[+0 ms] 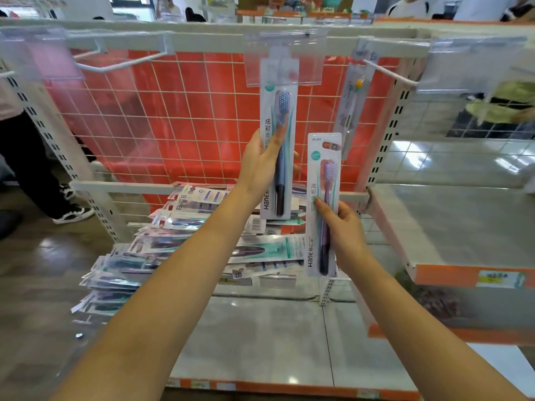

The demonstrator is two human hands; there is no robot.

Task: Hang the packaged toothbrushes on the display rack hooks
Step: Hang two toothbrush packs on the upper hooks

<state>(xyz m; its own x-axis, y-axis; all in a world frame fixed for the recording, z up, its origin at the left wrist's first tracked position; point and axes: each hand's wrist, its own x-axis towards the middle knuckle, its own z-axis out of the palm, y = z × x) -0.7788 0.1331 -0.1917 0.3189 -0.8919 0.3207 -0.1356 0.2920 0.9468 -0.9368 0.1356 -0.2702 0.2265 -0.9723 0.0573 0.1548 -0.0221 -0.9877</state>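
My left hand (262, 162) grips a packaged blue toothbrush (279, 111), held upright with its top behind the clear price tag (285, 60) of the middle hook. Whether the pack sits on the hook is hidden. My right hand (343, 227) holds a packaged purple toothbrush (324, 180) upright, lower and to the right, apart from the rack. Another pack (351, 102) hangs on the right hook (388, 73). The left hook (115, 65) is bare. A pile of packaged toothbrushes (185, 244) lies on the shelf below.
A white wire grid (173, 117) with red backing stands behind the hooks. A white shelf (451, 227) with an orange edge juts out at the right. A person's legs and sneakers (72, 212) stand at the left.
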